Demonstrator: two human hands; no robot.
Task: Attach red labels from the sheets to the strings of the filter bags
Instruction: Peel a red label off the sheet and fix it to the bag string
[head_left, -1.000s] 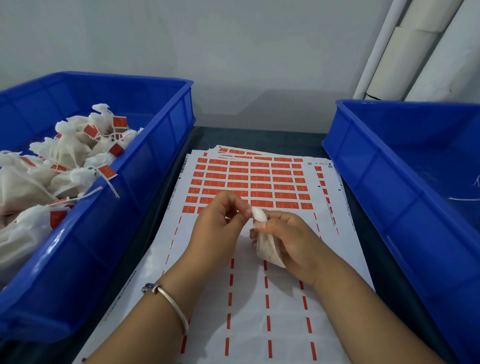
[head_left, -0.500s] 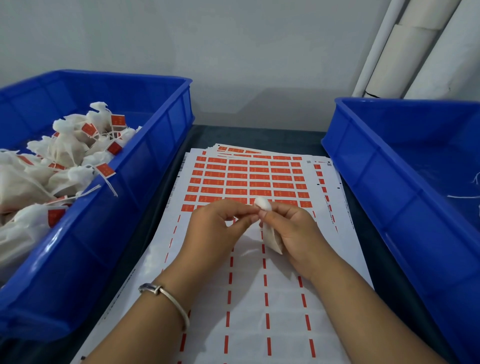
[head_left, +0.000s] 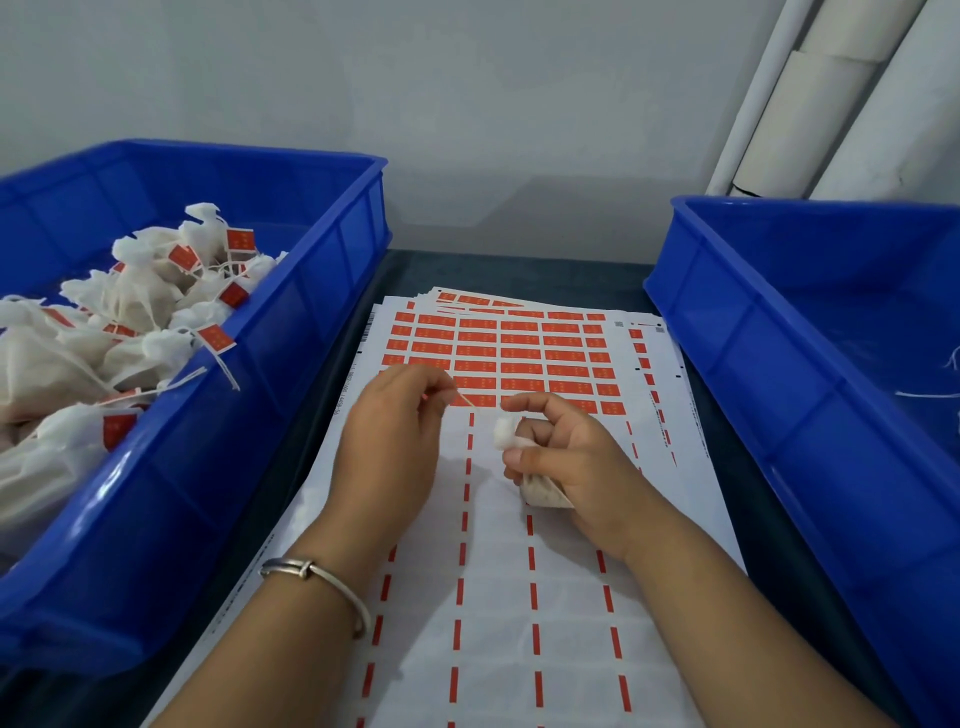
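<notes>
A small white filter bag (head_left: 540, 488) sat gripped in the right hand (head_left: 576, 467), its gathered top poking out beside the thumb. A thin string (head_left: 465, 400) ran taut from it to the left hand (head_left: 395, 447), which pinched its end. Beneath lay the label sheet (head_left: 498, 597), near half peeled bare, rows of red labels (head_left: 519, 353) remaining at its far end. Labelled filter bags (head_left: 130, 322) were heaped in the left blue bin (head_left: 322, 291).
</notes>
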